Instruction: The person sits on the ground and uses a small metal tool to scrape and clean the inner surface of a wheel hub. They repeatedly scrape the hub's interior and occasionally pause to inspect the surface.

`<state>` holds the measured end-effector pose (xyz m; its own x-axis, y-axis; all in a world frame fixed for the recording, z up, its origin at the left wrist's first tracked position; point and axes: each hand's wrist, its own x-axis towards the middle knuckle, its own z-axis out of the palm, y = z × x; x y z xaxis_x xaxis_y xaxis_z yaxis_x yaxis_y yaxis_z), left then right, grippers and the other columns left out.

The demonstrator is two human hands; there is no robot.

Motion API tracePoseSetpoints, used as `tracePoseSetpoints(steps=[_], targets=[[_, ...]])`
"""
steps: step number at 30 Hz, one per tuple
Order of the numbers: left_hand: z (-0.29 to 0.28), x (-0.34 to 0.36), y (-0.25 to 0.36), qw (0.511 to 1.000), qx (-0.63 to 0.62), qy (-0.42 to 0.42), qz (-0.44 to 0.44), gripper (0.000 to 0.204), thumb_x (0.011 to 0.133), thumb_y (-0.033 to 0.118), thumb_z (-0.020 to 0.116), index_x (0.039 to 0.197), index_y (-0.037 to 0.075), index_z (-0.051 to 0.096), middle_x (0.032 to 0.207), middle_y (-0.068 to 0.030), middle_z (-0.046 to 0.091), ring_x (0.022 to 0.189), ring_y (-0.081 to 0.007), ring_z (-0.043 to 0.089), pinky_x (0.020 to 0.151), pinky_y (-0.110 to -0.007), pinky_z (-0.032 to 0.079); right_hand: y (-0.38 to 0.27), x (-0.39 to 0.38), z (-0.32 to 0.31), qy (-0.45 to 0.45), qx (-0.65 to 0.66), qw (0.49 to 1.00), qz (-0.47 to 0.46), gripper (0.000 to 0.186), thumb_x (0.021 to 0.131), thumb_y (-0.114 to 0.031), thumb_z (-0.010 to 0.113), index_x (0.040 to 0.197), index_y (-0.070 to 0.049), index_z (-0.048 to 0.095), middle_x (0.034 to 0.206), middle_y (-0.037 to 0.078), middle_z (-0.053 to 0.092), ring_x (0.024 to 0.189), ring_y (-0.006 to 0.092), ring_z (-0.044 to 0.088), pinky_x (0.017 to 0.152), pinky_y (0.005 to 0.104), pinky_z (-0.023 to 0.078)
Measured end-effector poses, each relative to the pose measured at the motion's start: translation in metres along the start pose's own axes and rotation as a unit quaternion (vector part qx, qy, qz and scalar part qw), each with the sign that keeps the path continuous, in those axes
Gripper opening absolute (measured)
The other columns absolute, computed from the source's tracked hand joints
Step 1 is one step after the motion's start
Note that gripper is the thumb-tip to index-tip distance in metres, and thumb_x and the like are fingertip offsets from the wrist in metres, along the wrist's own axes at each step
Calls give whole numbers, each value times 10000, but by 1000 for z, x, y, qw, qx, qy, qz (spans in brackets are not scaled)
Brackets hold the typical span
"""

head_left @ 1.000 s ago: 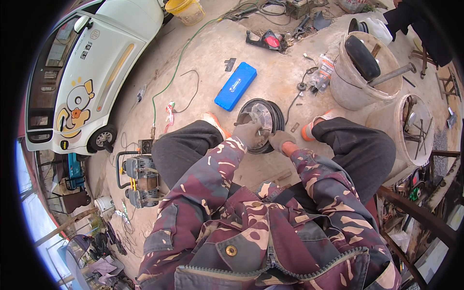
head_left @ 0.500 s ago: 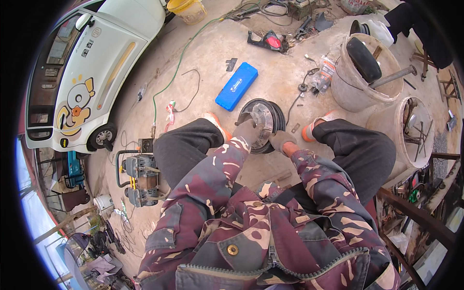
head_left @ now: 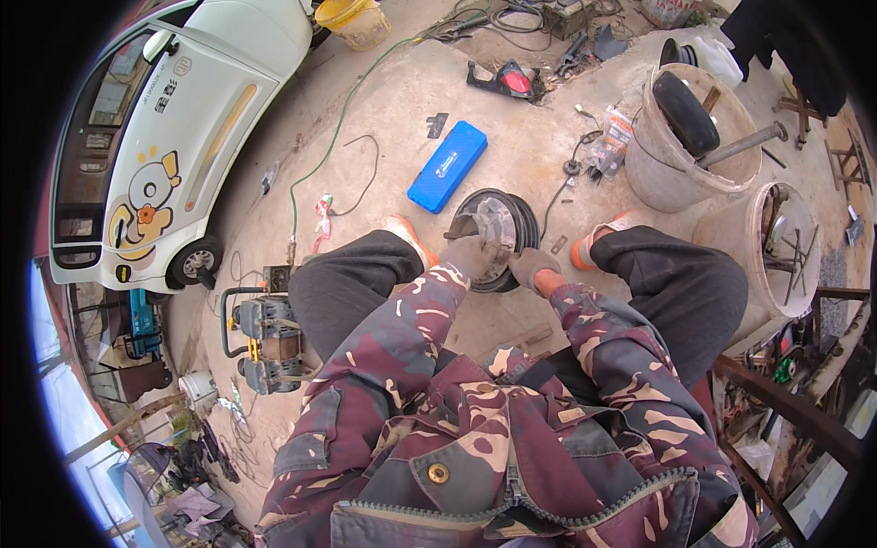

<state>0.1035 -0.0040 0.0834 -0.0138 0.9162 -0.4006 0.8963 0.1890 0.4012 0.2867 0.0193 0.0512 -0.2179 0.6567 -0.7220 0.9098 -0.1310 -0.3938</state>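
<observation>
A round black wheel rim (head_left: 524,219) with a dull silvery metal middle stands on the concrete between my feet. My left hand (head_left: 470,258), in a greyish glove, is closed over the near left part of the rim. A short dark piece shows by its fingers; what it grips is too small to make out. My right hand (head_left: 530,268), gloved too, is closed on the rim's near right edge. Just beyond the rim lies a long blue plastic case (head_left: 448,166), its lid down.
A small air compressor (head_left: 269,342) stands left of my leg, with a green hose (head_left: 340,119) running away. Beyond it is a white car (head_left: 174,146). Two large buckets (head_left: 653,173) with metal parts stand at right. A broken lamp part (head_left: 512,80) lies ahead.
My left hand has shifted slightly nearer to me over the rim, and a dark piece shows by its fingers. My right hand stays at the edge.
</observation>
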Motion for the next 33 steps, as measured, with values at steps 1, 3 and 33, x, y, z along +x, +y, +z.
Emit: tracePoseSetpoints(steps=[1,3,33], targets=[[1,-1,0,999,4,40,5,375,984,414,586,1069,91,755,940,-191,745,931,-387,716,850,-489,540,0,0,0,-2,1,1000,3,654,983,-545,418,1216,-18,726,1231,252,697,1181,419,667,1006,489,509],[3,1,-2,994,-42,82,59,357,977,385,604,1103,81,744,927,-195,742,913,-387,718,839,-481,544,0,0,0,-5,2,1000,4,662,984,-555,415,1217,-18,725,1232,252,696,1185,421,664,1010,488,506],[11,8,3,987,-110,80,-89,354,956,373,638,1005,30,709,847,-206,731,800,-349,730,712,-445,564,-1,-3,3,-4,0,1000,7,615,953,-450,415,1195,27,718,1189,289,697,1170,427,665,1035,483,490]])
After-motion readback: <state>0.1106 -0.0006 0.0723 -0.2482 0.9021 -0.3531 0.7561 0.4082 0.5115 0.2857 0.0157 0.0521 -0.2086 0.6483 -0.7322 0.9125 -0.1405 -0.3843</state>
